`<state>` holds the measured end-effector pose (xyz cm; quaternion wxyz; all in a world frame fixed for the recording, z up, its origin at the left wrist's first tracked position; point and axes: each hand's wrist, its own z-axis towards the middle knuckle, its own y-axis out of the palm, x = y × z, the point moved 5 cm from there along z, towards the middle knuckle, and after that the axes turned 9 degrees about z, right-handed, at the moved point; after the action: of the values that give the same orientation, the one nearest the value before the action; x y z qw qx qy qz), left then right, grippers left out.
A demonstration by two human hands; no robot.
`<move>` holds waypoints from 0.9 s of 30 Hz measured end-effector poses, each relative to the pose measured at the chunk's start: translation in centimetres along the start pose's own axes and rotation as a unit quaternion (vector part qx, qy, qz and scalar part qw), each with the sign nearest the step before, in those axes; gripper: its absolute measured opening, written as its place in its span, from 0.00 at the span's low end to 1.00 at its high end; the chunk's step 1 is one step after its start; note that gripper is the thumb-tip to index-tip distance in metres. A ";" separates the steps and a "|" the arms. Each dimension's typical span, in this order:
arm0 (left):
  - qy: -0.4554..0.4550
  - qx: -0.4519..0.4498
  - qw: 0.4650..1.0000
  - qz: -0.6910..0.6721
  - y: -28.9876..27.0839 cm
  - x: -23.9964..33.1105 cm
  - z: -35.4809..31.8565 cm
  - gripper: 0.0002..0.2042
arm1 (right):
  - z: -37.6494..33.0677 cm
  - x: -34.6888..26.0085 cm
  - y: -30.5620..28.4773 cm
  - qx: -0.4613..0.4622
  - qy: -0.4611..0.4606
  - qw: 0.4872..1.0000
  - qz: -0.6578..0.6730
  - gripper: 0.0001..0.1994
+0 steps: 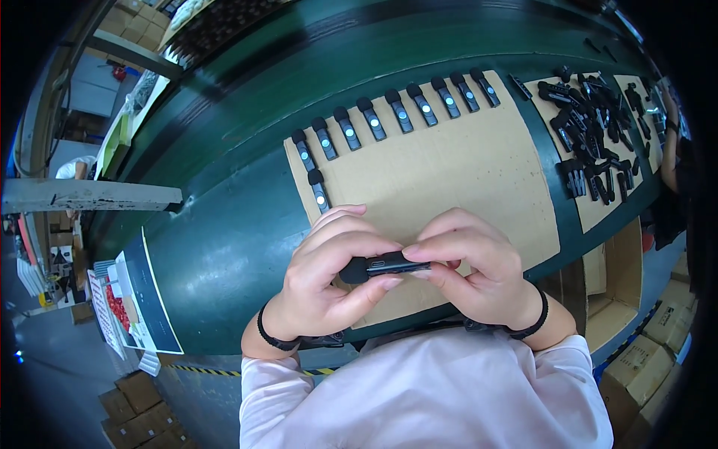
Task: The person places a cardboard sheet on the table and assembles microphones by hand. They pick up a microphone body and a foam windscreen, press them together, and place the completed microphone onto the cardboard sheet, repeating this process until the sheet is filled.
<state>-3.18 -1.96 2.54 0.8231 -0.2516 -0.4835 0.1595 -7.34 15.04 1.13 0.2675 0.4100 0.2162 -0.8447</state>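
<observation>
Between both hands, above the near part of a cardboard sheet point(449, 187), is a small black clip-on microphone point(385, 263) with a round foam windscreen at its left end and a small port on its side. My left hand point(329, 273) pinches it near the foam end. The thumb and fingers of my right hand point(471, 262) grip its other end. Along the sheet's far edge lies a row of several similar microphones point(370, 120), each with a light-coloured round spot. One more microphone point(318, 191) lies below the row's left end.
A heap of black microphones point(591, 127) covers another cardboard piece point(594, 217) at the right. Beyond it shows another person's arm point(669, 142). A metal beam point(90, 196) juts in from the left over the green table point(224, 254). An open carton point(621, 284) stands at the lower right.
</observation>
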 end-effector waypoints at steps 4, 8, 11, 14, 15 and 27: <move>0.008 0.011 1.000 0.007 0.0 0.1 0.0 0.13 | -0.2 0.2 0.0 0.026 0.121 0.991 0.056 0.16; 0.026 0.012 0.998 0.049 0.3 0.4 0.2 0.14 | -0.3 0.2 0.1 0.023 0.101 0.993 0.062 0.16; 0.034 0.009 0.997 0.071 0.8 0.6 0.3 0.15 | 0.2 -0.5 0.6 0.019 0.061 0.996 0.057 0.15; 0.034 0.008 0.996 0.082 0.9 0.8 0.2 0.16 | 0.3 -0.5 0.8 0.013 0.053 0.997 0.046 0.16; 0.036 0.011 0.996 0.085 0.8 0.8 0.2 0.16 | 0.3 -0.5 0.8 0.010 0.049 0.998 0.041 0.16; 0.084 0.032 0.978 0.191 0.7 1.5 -0.2 0.17 | -1.0 1.1 1.2 -0.014 0.262 0.927 0.270 0.12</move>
<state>-2.36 -0.71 3.13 0.8229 -0.3248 -0.3506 0.3073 -6.57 14.38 -0.49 0.4248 0.6557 0.1712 -0.6002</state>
